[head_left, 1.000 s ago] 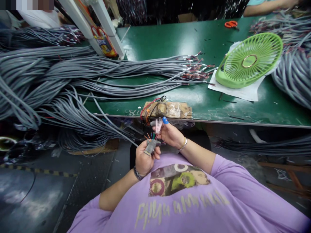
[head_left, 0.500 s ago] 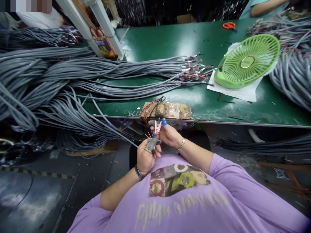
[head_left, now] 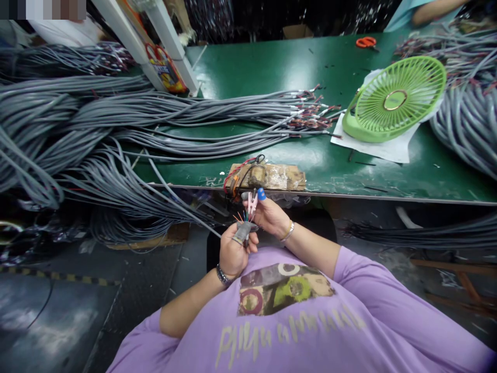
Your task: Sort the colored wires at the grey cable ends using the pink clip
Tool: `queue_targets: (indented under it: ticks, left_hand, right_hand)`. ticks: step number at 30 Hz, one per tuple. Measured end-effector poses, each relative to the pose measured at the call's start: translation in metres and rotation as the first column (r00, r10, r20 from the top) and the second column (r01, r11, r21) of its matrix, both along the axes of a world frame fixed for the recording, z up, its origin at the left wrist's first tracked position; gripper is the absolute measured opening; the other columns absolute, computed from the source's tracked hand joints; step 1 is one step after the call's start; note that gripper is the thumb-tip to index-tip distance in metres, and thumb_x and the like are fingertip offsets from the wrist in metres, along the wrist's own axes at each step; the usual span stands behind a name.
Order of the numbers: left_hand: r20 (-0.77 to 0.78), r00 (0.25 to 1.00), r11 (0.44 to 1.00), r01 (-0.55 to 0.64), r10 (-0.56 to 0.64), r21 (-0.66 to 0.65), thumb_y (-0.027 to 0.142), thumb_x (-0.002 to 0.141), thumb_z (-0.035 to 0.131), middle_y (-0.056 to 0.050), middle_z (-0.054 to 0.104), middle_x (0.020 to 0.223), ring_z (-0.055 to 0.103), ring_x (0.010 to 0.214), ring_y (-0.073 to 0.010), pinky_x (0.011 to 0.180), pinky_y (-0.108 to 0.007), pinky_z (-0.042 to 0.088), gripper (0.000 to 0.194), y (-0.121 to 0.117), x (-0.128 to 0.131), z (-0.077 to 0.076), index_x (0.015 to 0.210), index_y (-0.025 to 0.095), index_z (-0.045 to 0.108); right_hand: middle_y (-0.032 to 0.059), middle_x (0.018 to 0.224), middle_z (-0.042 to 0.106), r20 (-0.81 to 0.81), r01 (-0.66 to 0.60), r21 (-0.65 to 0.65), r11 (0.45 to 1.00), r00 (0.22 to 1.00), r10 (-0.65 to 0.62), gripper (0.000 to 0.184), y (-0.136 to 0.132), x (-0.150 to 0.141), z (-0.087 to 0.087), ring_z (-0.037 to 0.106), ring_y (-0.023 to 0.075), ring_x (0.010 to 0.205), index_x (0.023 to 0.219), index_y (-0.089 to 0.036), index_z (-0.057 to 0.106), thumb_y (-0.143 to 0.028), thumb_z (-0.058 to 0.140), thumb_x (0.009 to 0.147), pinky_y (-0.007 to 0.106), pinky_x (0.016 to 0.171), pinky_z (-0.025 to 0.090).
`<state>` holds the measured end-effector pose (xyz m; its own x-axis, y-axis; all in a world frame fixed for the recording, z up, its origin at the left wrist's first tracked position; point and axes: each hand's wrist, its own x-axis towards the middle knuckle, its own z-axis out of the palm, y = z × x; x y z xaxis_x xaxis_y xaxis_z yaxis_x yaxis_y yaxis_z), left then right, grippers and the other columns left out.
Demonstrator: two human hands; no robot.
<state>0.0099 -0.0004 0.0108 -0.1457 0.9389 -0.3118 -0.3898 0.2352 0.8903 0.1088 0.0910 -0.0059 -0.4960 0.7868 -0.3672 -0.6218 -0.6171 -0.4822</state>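
1. Left hand (head_left: 232, 255), with a dark wristwatch: fingers closed round a grey piece (head_left: 241, 232), in front of the table edge, above the lap.
2. Coloured wires (head_left: 244, 217), orange, blue and green among them: out in the open and fanned from the top of the grey piece. Whether any is fastened, cannot tell.
3. Right hand (head_left: 274, 216), with a blue finger cover (head_left: 261, 194) and a bracelet: fingers nearly shut, pinching a pink clip (head_left: 252, 203) just above the wires. Contact between clip and wires, cannot tell.
4. Grey cable (head_left: 190, 213): one length, running from the left towards the left hand.
5. Cable bundle (head_left: 174, 111): laid along the table (head_left: 334, 171), coloured ends exposed. How many are finished, cannot tell.
6. Wooden block (head_left: 289, 178), with red and black leads: at the table edge, just beyond the right hand, close to its forward reach.
7. Green fan (head_left: 399, 98): on a white sheet (head_left: 392, 147), right.
8. Scissors (head_left: 366, 42), orange-handled: far side.
9. Another person's arm (head_left: 437, 11): far right corner, well apart.
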Motion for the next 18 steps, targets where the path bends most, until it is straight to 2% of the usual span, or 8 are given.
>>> queue_targets:
  ticks: [7,10,14,18]
  left_hand:
    - [-0.067,0.998,0.997,0.017,-0.011,0.079,0.043,0.079,0.065,0.001,0.063,0.054,0.052,0.035,-0.0070,0.034,-0.017,0.036,0.029,-0.008,-0.004,0.000,0.071,0.015,0.060]
    - [-0.117,0.993,0.991,-0.002,0.018,0.131,0.042,0.081,0.064,0.001,0.064,0.056,0.053,0.037,-0.0073,0.036,-0.017,0.039,0.028,-0.009,-0.007,-0.002,0.073,0.015,0.062]
    - [-0.257,0.963,0.976,-0.019,0.076,0.219,0.040,0.084,0.062,0.001,0.065,0.059,0.056,0.040,-0.0074,0.037,-0.016,0.042,0.025,-0.007,-0.012,-0.005,0.081,0.015,0.066]
    - [-0.433,0.896,0.952,0.048,0.092,0.303,0.035,0.085,0.060,0.001,0.066,0.062,0.058,0.044,-0.0077,0.042,-0.017,0.047,0.021,-0.003,-0.018,-0.010,0.083,0.016,0.067]
  right_hand:
    - [0.0036,0.079,0.065,-0.013,-0.103,0.022,0.994,0.995,0.103,0.052,-0.005,0.007,0.006,0.055,0.0112,0.063,0.090,-0.018,0.066,-0.067,0.048,0.084,0.022,0.056,0.043]
    - [0.0041,0.080,0.066,-0.013,-0.134,0.066,0.989,0.991,0.135,0.047,-0.005,0.010,0.005,0.054,0.0112,0.063,0.090,-0.018,0.066,-0.062,0.053,0.083,0.022,0.055,0.042]
    - [0.0030,0.079,0.065,0.058,-0.061,0.189,0.980,0.997,0.051,0.036,-0.006,0.009,0.002,0.051,0.0095,0.061,0.087,-0.017,0.067,-0.050,0.071,0.074,0.020,0.052,0.039]
    - [0.0031,0.073,0.063,0.202,0.010,0.313,0.950,0.976,-0.076,0.047,-0.009,0.007,-0.003,0.048,0.0094,0.059,0.080,-0.015,0.066,-0.061,0.065,0.074,0.021,0.053,0.038]
